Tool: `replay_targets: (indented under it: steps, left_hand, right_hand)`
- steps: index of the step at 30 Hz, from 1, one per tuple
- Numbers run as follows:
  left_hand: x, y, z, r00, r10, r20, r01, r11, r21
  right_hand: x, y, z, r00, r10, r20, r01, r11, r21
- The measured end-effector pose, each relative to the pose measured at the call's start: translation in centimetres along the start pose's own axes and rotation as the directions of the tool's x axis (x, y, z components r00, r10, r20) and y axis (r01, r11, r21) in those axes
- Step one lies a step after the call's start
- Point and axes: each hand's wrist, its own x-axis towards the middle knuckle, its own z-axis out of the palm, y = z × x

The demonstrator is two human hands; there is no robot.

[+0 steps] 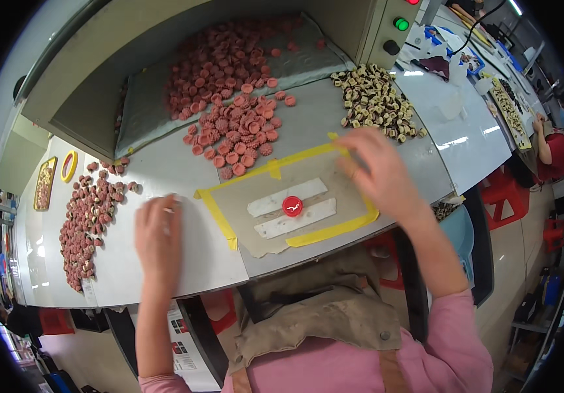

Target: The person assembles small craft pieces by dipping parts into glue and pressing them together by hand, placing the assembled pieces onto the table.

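Observation:
My left hand (159, 239) hovers over the tabletop left of a taped sheet, fingers curled together; something small and pale shows at the fingertips, too blurred to name. My right hand (383, 173) is above the sheet's far right corner, thumb and fingers apart and slightly blurred, with nothing visible in them. The brown sheet (229, 203) is edged with yellow tape (324, 234). On it lie two whitish strips (288, 196), with a round red cap (292, 206) between them, a white squiggle inside. Beyond my right hand is a pile of small cream-and-dark pieces (380, 101).
Pink ridged cups (236, 131) spread out from a grey-lined machine opening. At left lie joined pink-and-cream pieces (82, 229), a yellow tape roll (69, 166) and a yellow-rimmed tray (45, 183). A machine post with lit buttons (400, 24) stands far right. A co-worker (554, 147) sits at right.

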Motion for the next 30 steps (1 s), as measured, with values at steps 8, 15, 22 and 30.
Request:
replay_targets:
  steps: [8, 15, 22, 30]
  left_hand:
    - [3.6, -3.0, 0.6, 0.985, 0.118, -0.126, -0.095, 0.98, 0.173]
    - [4.9, 5.4, 4.0, 0.973, 0.229, 0.022, -0.208, 0.916, -0.343]
    - [4.3, 4.9, 4.4, 0.949, 0.298, -0.101, -0.315, 0.893, -0.32]
    - [0.5, 5.3, -0.9, 0.798, -0.215, 0.563, 0.596, 0.14, -0.791]
  right_hand:
    - [3.3, 5.5, 0.6, 0.988, -0.118, 0.099, 0.143, 0.942, -0.304]
    - [0.8, -1.2, -1.2, 0.945, 0.061, 0.321, -0.067, 0.998, 0.009]
    - [-1.0, -1.9, 0.6, 0.955, -0.04, 0.293, 0.042, 0.999, 0.0]
    - [-1.4, -2.3, -0.5, 0.954, 0.08, 0.288, -0.109, 0.99, 0.085]
